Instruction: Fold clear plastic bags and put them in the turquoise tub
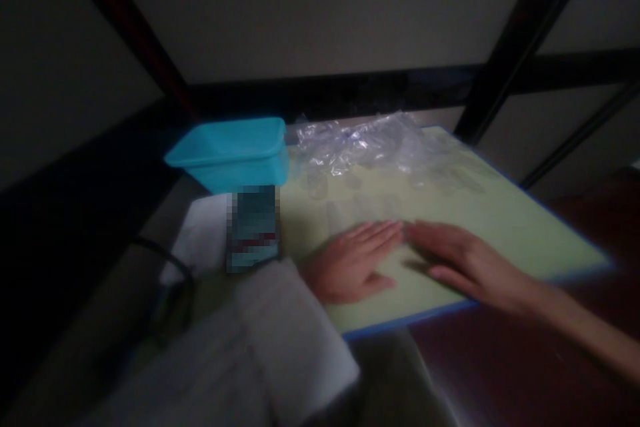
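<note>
My left hand (353, 263) lies flat on a yellow board (515, 227) with blue edges, its fingers stretched to the right and thumb apart. Beneath and just beyond its fingers is a clear, flat plastic piece (363, 207), perhaps a small bag; the blur hides its exact kind. My right hand (453, 250) reaches in from the right, fingers stretched and close together, thumb apart. Its fingertips are beside the left fingertips, near the plastic piece's right edge. Neither hand visibly grips anything. A pale bundle (300, 340) in the foreground hides my left wrist.
Crumpled clear plastic (370, 143) lies along the board's far side. To its left stands a turquoise tub (237, 163). A pixelated rectangular item (253, 230) rests by a white block (205, 227), with a dark cable (167, 257) nearby. A wall rises behind.
</note>
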Action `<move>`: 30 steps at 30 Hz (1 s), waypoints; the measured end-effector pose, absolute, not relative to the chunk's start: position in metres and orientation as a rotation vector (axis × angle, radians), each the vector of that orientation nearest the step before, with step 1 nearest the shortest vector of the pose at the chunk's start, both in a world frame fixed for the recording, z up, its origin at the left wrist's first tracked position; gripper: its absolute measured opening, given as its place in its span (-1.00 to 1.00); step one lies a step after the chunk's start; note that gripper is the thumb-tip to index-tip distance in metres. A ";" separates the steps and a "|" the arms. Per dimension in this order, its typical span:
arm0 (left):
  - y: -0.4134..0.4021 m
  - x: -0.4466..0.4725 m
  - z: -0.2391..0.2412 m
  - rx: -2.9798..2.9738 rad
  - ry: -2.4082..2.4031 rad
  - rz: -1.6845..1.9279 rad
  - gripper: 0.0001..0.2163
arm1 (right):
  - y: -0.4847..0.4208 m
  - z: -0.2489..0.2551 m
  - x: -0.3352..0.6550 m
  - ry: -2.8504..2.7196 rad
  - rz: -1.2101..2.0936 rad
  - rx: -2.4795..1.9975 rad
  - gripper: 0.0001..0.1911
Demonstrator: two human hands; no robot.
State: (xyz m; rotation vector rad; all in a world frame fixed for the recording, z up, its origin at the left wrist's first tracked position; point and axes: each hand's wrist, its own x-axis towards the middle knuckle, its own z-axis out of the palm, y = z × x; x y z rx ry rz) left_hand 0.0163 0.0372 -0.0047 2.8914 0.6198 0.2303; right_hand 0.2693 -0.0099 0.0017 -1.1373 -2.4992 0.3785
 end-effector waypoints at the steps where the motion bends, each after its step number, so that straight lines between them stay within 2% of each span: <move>1: 0.036 0.017 -0.005 2.884 0.614 0.205 -0.38 | -0.013 -0.001 0.271 -2.598 0.320 -1.105 -0.42; 4: 0.034 0.018 -0.006 2.864 0.617 0.143 -0.36 | -0.016 -0.009 0.276 -2.733 0.239 -1.111 -0.32; 17: 0.031 -0.013 -0.026 2.893 0.725 0.162 -0.31 | -0.021 -0.013 0.283 -2.774 0.186 -1.157 -0.32; 26: -0.001 -0.039 -0.058 2.944 1.318 0.440 -0.29 | -0.023 -0.015 0.286 -2.710 0.194 -1.170 -0.31; 30: -0.004 -0.044 -0.050 2.941 1.444 0.488 -0.36 | -0.021 -0.016 0.284 -2.711 0.151 -1.177 -0.29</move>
